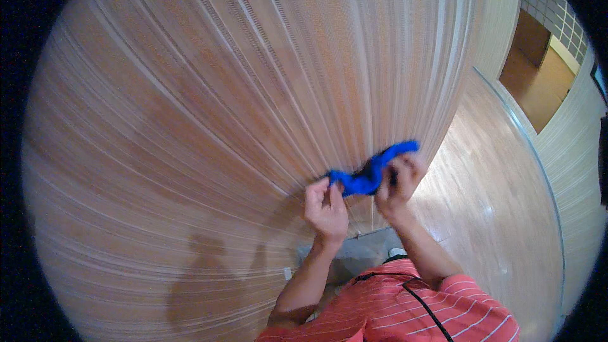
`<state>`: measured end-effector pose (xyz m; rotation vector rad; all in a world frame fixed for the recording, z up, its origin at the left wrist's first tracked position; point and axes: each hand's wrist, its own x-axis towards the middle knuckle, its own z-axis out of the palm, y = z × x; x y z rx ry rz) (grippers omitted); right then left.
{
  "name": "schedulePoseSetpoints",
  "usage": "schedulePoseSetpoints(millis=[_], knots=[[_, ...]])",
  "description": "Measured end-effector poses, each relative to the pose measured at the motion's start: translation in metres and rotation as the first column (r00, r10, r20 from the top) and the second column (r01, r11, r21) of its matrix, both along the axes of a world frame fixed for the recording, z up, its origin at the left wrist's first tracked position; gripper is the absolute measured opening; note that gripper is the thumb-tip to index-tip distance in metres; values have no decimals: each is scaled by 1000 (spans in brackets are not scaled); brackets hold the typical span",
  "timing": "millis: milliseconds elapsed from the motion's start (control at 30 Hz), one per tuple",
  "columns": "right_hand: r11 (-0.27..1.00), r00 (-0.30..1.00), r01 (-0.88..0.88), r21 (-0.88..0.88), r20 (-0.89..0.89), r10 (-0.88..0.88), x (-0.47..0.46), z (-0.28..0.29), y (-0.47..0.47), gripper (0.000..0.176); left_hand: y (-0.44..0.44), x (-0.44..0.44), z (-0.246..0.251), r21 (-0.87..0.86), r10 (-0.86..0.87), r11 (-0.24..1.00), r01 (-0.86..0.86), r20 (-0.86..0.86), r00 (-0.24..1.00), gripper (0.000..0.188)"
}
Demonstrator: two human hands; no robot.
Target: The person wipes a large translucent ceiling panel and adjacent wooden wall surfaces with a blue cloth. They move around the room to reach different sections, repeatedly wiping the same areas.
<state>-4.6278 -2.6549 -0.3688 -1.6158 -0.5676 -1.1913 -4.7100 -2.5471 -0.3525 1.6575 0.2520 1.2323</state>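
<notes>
A bright blue piece of cloth point(363, 184), crumpled and with dark parts along it, is stretched between both hands in front of the striped wall. My left hand point(327, 211) pinches its left end between thumb and fingers. Farther right, my right hand point(400, 183) grips the cloth with bent fingers, and a blue end sticks out above them. Motion blurs the right fingers and the cloth. What the dark parts are cannot be made out.
A wall with striped wallpaper point(228, 104) fills the left and middle. Below my arms is a grey, partly see-through surface point(370, 245). Wood-look floor point(489, 209) runs along the right to another wall point(560, 161) with an opening point(541, 76). A small white plate point(287, 273) is on the near wall.
</notes>
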Motion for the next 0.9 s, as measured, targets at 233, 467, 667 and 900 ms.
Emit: schedulePoseSetpoints(millis=[233,467,667,900], knots=[[990,996,92,108,9,-93,43,99,4,23,22,13,65,-166,-121,975,150,176,977,17],[999,982,32,-39,187,-24,26,63,47,26,59,11,31,-127,-108,986,106,-9,994,14],[972,993,-26,234,121,-3,88,174,37,22,86,26,132,125,-133,985,117,128,983,13],[977,964,23,-211,265,34,-9,92,111,21,121,-25,48,9,69,998,-68,-162,984,13]])
